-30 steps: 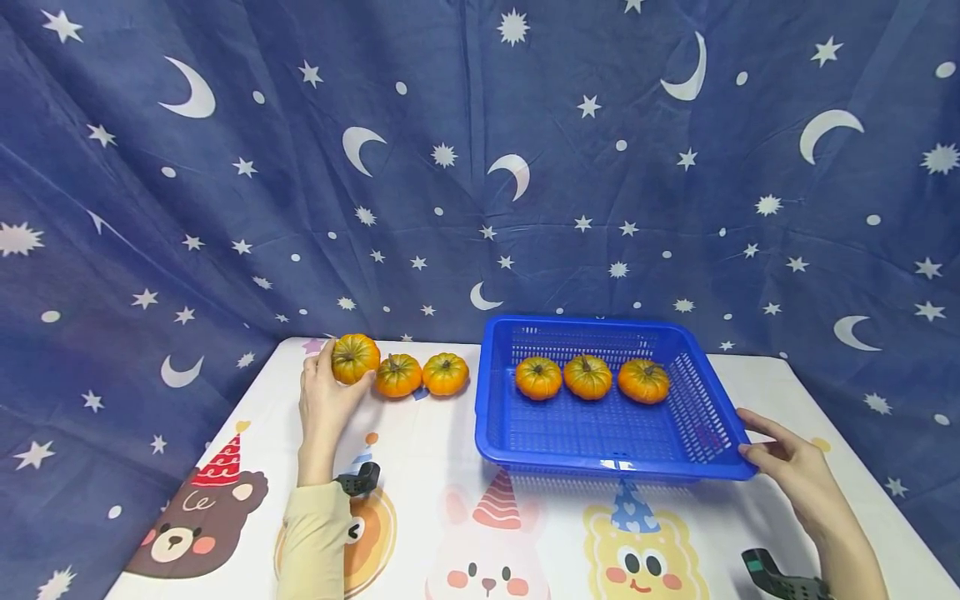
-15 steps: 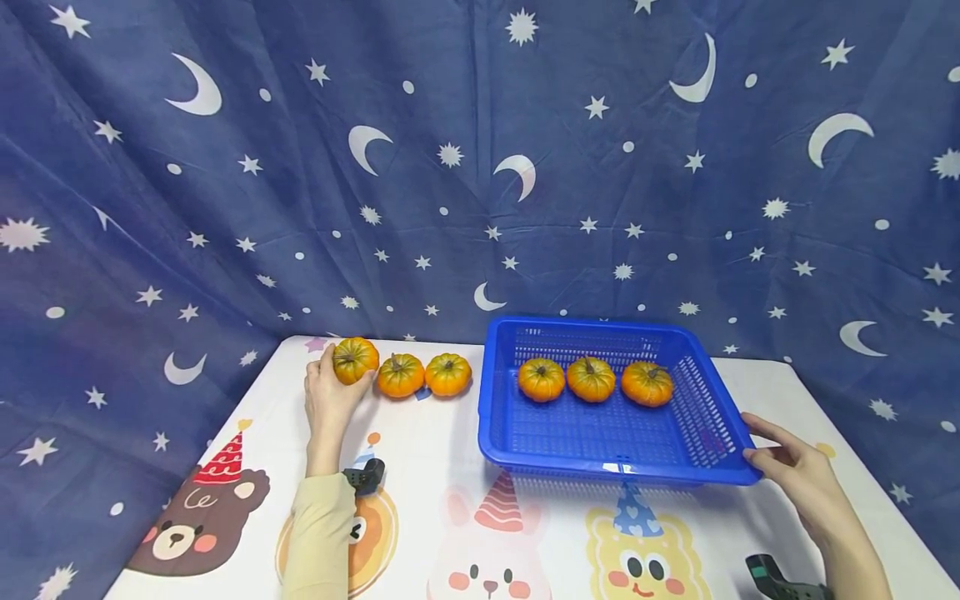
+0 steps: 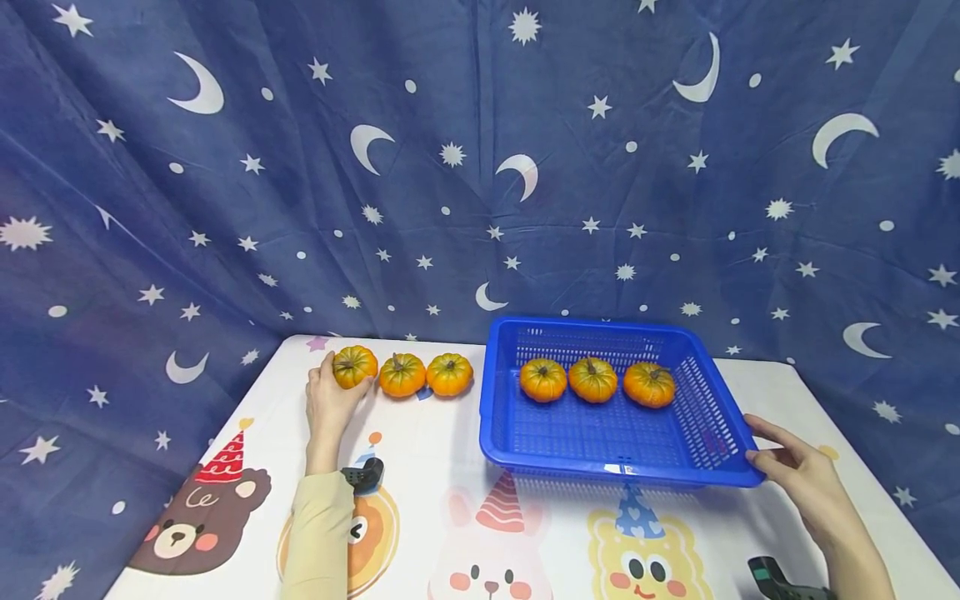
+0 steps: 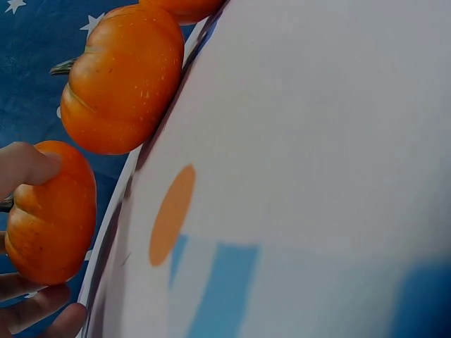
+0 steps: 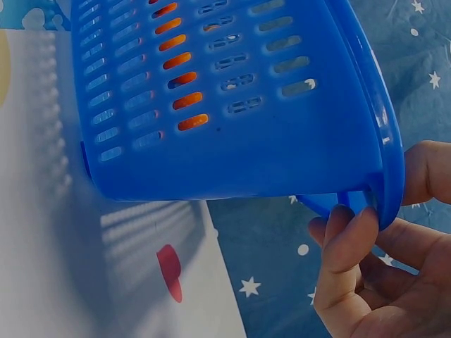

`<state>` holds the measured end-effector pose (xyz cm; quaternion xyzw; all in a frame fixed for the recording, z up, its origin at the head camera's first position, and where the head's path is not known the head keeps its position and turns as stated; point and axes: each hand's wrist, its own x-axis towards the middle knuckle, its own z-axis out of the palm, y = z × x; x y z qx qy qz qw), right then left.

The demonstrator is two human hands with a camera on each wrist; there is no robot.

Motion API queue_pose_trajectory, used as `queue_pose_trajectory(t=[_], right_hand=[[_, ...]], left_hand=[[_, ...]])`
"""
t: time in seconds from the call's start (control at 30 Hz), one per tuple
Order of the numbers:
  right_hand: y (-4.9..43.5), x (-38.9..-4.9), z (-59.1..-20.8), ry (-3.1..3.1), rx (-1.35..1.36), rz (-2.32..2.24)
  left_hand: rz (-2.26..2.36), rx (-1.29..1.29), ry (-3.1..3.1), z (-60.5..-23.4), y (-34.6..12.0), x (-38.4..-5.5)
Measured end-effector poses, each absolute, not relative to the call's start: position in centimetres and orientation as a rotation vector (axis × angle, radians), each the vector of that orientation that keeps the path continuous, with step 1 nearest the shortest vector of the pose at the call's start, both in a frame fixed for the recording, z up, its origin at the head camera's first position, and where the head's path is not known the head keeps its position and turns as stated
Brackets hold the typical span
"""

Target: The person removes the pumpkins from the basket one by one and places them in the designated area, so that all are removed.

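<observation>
My left hand [image 3: 330, 402] grips a small orange pumpkin [image 3: 355, 367] at the left end of a row on the table. In the left wrist view, the thumb lies over this pumpkin [image 4: 53, 218] and the other fingers reach around its far side. Right beside it sit a second pumpkin [image 3: 402, 375] and a third [image 3: 449, 374]. My right hand [image 3: 802, 467] pinches the right rim of a blue plastic basket [image 3: 615, 468]. In the right wrist view, fingers curl under the basket's rim [image 5: 386, 141]. Three pumpkins [image 3: 593, 380] stand in a row inside the basket.
A white tablecloth [image 3: 442, 450] with cartoon animals covers the table. Behind it hangs a dark blue curtain [image 3: 420, 208] with moons and stars. The basket stands near the table's back edge.
The pumpkin in my left hand has come down slightly, level with the two beside it. My right hand stays on the basket's rim. The head view has shifted a little.
</observation>
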<state>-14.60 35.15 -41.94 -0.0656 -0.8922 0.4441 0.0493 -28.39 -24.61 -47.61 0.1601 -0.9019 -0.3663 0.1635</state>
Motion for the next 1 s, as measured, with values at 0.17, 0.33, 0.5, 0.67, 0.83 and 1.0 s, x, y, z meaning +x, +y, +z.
queue_pose_trajectory(t=[0.17,0.33,0.5,0.67,0.83,1.0], right_hand=[[35.26,-14.6,-42.04,-2.692,-0.18,1.376],[35.25,-14.61,-42.14,-2.684,-0.161,1.375],[35.18,-14.62,-42.04,-2.698,-0.164,1.352],[35.11,-14.61,-42.01,-2.701,-0.172,1.359],[35.08,-14.61,-41.89,-2.704,-0.178,1.352],[35.12,-14.56,-41.86,-2.721,-0.196,1.338]], left_hand=[[-1.035,0.443,-2.59,-47.77,-24.59,-28.45],[-1.037,0.444,-2.597,-48.02,-24.72,-28.46],[-1.057,0.444,-2.607,-48.16,-24.77,-28.5],[-1.075,0.447,-2.625,-48.13,-24.83,-28.53],[-1.092,0.444,-2.636,-48.0,-24.83,-28.52],[-1.111,0.432,-2.636,-48.06,-24.89,-28.49]])
